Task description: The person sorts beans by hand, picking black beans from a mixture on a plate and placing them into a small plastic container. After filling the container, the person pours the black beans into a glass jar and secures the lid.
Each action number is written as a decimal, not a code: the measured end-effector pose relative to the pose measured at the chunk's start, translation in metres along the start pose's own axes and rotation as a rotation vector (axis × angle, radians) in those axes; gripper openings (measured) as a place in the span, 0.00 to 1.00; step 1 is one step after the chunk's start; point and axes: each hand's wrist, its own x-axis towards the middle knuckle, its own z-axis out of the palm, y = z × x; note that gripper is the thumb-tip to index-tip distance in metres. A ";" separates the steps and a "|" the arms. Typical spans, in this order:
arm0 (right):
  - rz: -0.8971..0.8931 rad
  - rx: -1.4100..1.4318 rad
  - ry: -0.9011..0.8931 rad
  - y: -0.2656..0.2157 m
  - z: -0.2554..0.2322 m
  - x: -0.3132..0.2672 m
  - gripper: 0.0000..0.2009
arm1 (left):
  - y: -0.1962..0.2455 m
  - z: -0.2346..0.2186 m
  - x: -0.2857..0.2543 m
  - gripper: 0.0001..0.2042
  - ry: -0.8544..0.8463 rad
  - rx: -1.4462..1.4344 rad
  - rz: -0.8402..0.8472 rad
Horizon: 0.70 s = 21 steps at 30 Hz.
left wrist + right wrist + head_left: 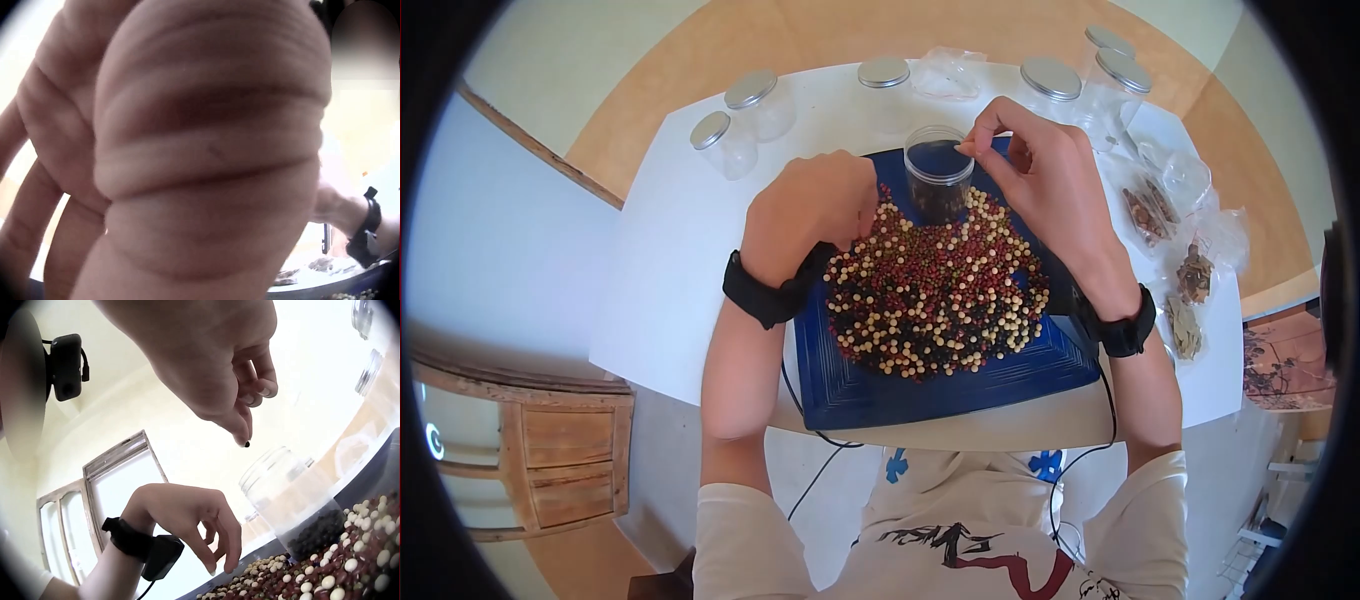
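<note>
My right hand (1045, 170) is raised beside the mouth of an uncapped clear jar (938, 165). Between its thumb and forefinger it pinches a small black bean (247, 444). Black beans (315, 536) fill the lower part of the jar, which stands at the far side of a blue tray (855, 395). A pile of mixed beans (935, 290), dark red, cream, black and greenish, spreads over the tray. Low over the pile's left side hangs my left hand (812, 205), fingers loosely bent downward, with nothing visible between them. Its palm fills most of the left wrist view.
Several lidded clear jars stand along the table's far edge, including one at far left (725, 145) and one at right (1050, 85). A plastic bag (948, 75) lies among them. Bags of dried goods (1193, 275) line the right side. Cables (1112, 410) trail from both wrists.
</note>
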 end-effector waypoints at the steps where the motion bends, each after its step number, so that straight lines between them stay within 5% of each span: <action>1: -0.001 0.004 0.003 -0.001 0.000 0.000 0.06 | 0.001 -0.003 0.005 0.07 -0.090 0.065 -0.128; 2: -0.019 -0.018 0.010 -0.001 0.000 -0.001 0.07 | 0.001 -0.006 0.007 0.11 -0.178 0.129 -0.255; 6: -0.057 -0.011 0.034 0.002 0.000 0.000 0.07 | -0.001 0.001 0.006 0.11 -0.135 0.236 -0.255; 8: -0.045 0.006 0.024 -0.004 -0.007 0.001 0.07 | -0.008 0.011 0.003 0.10 0.053 0.319 -0.186; 15: -0.010 0.109 -0.134 -0.008 -0.036 0.006 0.06 | -0.012 0.016 0.010 0.07 -0.068 0.298 -0.223; 21: -0.013 0.097 -0.275 -0.007 -0.048 0.004 0.05 | -0.014 0.017 0.002 0.07 0.087 0.233 -0.119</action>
